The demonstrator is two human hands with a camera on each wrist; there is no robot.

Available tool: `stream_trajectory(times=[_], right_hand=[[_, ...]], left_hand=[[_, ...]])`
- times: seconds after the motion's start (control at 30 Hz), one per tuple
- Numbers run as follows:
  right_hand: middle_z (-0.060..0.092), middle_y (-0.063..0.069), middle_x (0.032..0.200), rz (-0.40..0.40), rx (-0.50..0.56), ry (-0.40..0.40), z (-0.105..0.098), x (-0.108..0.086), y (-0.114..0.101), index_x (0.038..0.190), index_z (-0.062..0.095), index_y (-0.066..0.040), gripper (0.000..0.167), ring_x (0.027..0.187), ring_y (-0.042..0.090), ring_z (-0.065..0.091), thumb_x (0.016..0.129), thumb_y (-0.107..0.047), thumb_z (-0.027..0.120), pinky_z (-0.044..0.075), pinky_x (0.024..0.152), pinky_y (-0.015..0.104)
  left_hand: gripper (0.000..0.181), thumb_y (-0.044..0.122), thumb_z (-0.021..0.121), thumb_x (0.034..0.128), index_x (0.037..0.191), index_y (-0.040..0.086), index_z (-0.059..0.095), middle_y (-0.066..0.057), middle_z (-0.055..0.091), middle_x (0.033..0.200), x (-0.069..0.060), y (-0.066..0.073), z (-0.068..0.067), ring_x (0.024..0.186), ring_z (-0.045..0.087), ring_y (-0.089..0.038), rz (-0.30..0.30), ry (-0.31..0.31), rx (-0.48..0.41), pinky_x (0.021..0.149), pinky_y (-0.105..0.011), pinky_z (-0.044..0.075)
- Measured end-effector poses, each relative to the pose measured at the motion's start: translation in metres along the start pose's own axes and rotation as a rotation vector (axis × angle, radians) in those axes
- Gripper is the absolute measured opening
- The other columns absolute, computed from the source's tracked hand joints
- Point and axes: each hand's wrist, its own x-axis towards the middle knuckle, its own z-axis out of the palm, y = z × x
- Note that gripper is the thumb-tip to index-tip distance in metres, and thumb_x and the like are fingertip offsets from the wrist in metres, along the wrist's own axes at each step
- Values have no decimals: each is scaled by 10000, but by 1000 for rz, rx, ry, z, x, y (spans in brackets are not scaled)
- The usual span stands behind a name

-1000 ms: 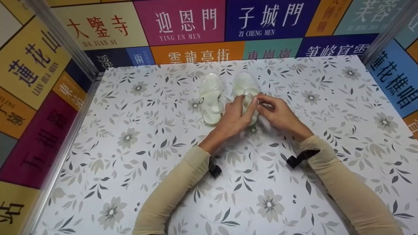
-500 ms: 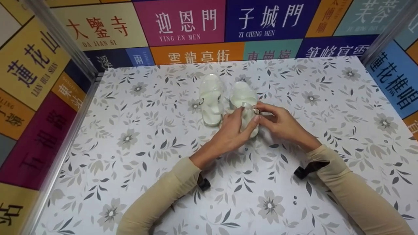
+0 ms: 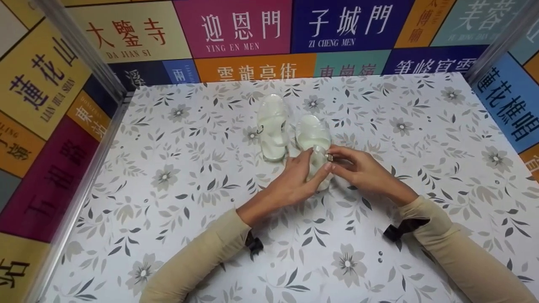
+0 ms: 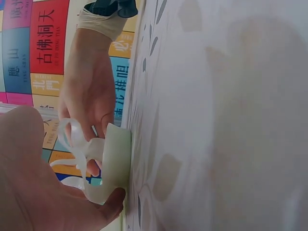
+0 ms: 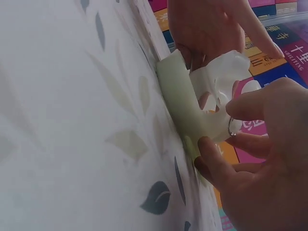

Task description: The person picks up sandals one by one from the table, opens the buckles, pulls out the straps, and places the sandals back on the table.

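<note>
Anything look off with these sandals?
Slightly: the handled sandal sits nearer the person than the other sandal, so the pair is unaligned. No spill or damage visible, though the left hand and right hand partly block the view.

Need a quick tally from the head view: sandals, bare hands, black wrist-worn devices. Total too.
Sandals: 2 (far sandal, near sandal)
Hands: 2 (left hand, right hand)
Black devices: 2 (left device, right device)
Total: 6

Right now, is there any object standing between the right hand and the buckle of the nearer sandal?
Nothing visible does. The right hand touches the nearer sandal right at its buckle. The other sandal lies off to the left, outside that gap.
</note>
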Motion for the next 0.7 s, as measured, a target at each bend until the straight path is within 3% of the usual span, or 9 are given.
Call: stream_trajectory(times=[0.1, 0.2, 0.33, 0.43, 0.5, 0.6, 0.7], right_hand=[[535, 165, 1633, 24, -18, -6, -2, 0, -1, 1454, 649, -57, 426, 1460, 399, 579, 1050, -163, 729, 472, 1217, 495], [570, 133, 1604, 39, -14, 0, -4, 1, -1, 1418, 669, -76, 411, 1444, 361, 602, 1032, -184, 761, 500, 1192, 478], [650, 123, 1499, 24, -19, 12, -7, 4, 3, 1336, 694, -62, 370, 1384, 326, 655, 1006, -190, 801, 535, 1160, 393], [713, 99, 1353, 14, -67, 17, -9, 6, 5, 1254, 701, -75, 310, 1285, 288, 714, 1002, -220, 808, 578, 1092, 303], [733, 70, 1248, 24, -88, 16, -10, 7, 8, 1202, 685, -96, 281, 1206, 243, 741, 1003, -252, 808, 598, 1010, 247], [739, 77, 1121, 31, -66, -1, -11, 8, 10, 1147, 646, -78, 259, 1080, 209, 760, 1011, -241, 793, 605, 900, 220], [743, 108, 1064, 56, 19, -43, -12, 8, 15, 1125, 624, -55, 254, 1012, 211, 758, 1013, -215, 787, 607, 849, 243]], left_hand=[[830, 633, 515, 1082, 1679, 90, 320, -163, 511, 1646, 1, -3, -3, 1499, 526, -287, 52, -7, -37, 1248, -428, 451], [863, 578, 619, 1056, 1665, 44, 319, -174, 545, 1598, 2, -3, -6, 1452, 577, -275, 90, 1, -30, 1208, -401, 494], [950, 571, 654, 1041, 1691, 15, 240, -233, 387, 1712, 3, 6, -12, 1571, 432, -379, 90, 39, 61, 1291, -481, 399], [829, 497, 637, 1076, 1694, 65, 292, -230, 305, 1758, 7, 17, -18, 1602, 363, -417, 140, 98, 145, 1312, -524, 359], [646, 403, 637, 1098, 1632, 95, 444, -193, 417, 1709, 14, 24, -22, 1557, 435, -380, 219, 127, 207, 1284, -487, 404], [358, 250, 691, 1077, 1412, 124, 700, -98, 666, 1479, 28, 31, -27, 1356, 603, -301, 337, 142, 338, 1150, -399, 505], [215, 168, 758, 1019, 1222, 124, 812, -34, 778, 1203, 43, 31, -29, 1145, 695, -225, 371, 86, 395, 1014, -332, 555]])
